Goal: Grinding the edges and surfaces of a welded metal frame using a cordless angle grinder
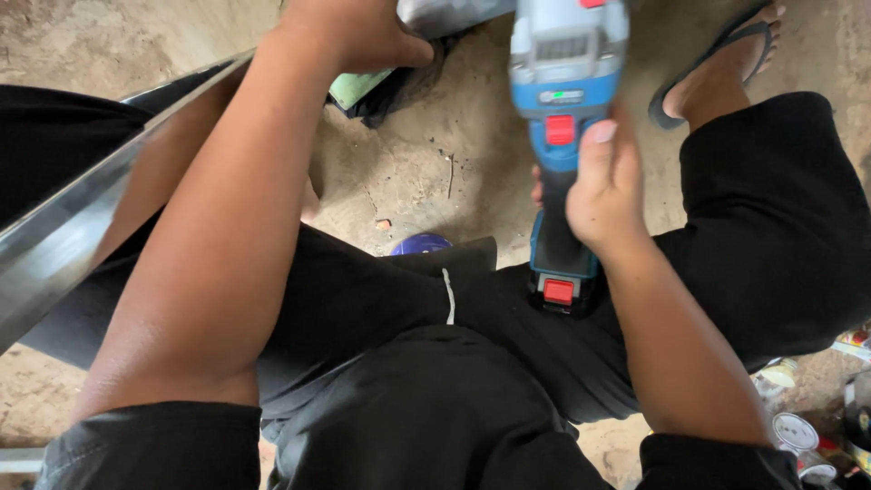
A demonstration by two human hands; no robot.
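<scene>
Metal bar [68, 227], long and shiny, slants from the left edge of the view up toward the top centre, crossing over the person's black-clad left knee. The left hand [349, 36] sits at the top of the view with its fingers curled down over the upper end of that bar, closed on it, just above a pale green object [358, 88] and a dark rag lying on the dirt floor [426, 172]. Further right on the floor, near the lap, a small blue rounded object [419, 243] peeks out from behind the black trousers. Right of centre, the right hand [603, 186] is wrapped tightly around the dark handle of a blue and grey cordless power tool [564, 82], thumb up near its red switch; the tool's battery end with a red button points toward the lap, its head toward the top edge. A foot in a black sandal [717, 73] rests on the floor at the upper right. Tins and lids [798, 431] lie at the lower right corner.
</scene>
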